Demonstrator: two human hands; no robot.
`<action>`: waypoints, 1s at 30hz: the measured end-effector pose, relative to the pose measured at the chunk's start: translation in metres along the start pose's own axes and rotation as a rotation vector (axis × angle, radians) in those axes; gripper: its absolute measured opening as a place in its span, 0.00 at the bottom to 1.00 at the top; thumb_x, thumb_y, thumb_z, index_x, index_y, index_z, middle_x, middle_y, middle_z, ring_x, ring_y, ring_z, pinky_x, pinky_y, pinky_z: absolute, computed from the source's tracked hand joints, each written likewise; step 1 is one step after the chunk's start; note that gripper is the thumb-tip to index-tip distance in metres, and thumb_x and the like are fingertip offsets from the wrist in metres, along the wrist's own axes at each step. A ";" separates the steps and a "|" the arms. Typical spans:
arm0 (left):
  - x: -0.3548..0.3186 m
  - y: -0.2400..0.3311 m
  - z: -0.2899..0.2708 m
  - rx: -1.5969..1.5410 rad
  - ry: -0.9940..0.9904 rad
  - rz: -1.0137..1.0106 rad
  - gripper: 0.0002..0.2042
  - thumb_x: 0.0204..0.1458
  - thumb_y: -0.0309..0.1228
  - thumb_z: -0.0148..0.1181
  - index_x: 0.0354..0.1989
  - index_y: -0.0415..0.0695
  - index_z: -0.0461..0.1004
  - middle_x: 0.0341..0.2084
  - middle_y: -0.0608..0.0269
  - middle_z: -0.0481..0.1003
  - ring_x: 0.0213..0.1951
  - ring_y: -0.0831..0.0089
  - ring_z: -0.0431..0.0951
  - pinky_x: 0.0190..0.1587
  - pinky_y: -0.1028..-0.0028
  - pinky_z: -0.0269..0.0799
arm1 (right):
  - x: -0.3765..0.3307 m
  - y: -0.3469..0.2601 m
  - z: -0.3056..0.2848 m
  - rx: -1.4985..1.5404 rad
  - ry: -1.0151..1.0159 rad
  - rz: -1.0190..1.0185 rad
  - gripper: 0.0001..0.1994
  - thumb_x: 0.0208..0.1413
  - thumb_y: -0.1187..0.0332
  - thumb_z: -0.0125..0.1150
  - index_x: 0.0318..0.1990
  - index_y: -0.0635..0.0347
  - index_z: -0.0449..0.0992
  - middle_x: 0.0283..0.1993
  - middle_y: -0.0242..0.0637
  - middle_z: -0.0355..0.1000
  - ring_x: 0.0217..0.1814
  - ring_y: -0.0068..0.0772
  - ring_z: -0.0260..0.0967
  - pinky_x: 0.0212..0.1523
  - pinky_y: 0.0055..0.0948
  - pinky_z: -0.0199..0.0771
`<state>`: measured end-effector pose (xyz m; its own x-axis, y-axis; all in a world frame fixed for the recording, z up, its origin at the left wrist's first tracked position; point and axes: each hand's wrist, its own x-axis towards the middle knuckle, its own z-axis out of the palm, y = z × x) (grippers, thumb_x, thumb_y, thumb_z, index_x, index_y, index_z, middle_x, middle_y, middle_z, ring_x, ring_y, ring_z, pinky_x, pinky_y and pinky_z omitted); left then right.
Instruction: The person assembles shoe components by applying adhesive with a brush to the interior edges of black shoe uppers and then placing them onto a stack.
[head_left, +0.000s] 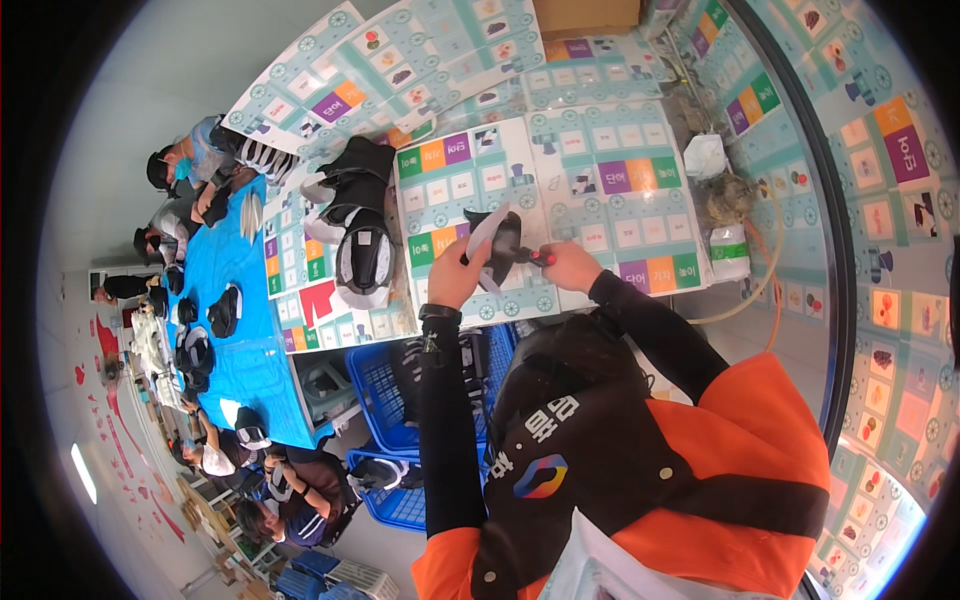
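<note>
My left hand [455, 272] is closed on the edge of a black and white shoe upper [505, 245], holding it up over the table covered with printed sheets. A pale flap of the upper stands beside its dark part. In my right hand [572, 267], fingers closed, is a small tool with a red and black handle [543, 257]. It points left and meets the dark part of the upper. Its working end is too small and hidden to make out. To the left, several black and white shoe uppers [365, 260] lie together on the table.
Blue plastic baskets [385, 400] with shoe parts stand below the table's front left. A blue-covered table [225, 300] holds more shoes, with several people working around it. At the right, a hose [775, 240] curves past a white cup-like thing [705, 155]. Printed panels [750, 110] wall the right side.
</note>
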<state>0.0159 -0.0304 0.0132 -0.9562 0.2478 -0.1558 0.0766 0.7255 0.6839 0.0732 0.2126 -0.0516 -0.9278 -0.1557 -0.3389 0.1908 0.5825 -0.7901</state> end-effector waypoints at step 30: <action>-0.013 0.006 0.001 -0.042 0.048 -0.046 0.21 0.58 0.48 0.65 0.52 0.46 0.81 0.33 0.51 0.83 0.36 0.52 0.84 0.40 0.62 0.77 | 0.003 0.025 0.014 0.069 0.020 0.061 0.12 0.49 0.66 0.56 0.36 0.65 0.80 0.35 0.60 0.77 0.41 0.66 0.74 0.44 0.55 0.73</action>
<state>0.0290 -0.0289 0.0188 -0.9710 0.1829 -0.1538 0.0216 0.7079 0.7060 0.0800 0.2160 -0.0796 -0.9198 -0.1057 -0.3779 0.2681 0.5342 -0.8017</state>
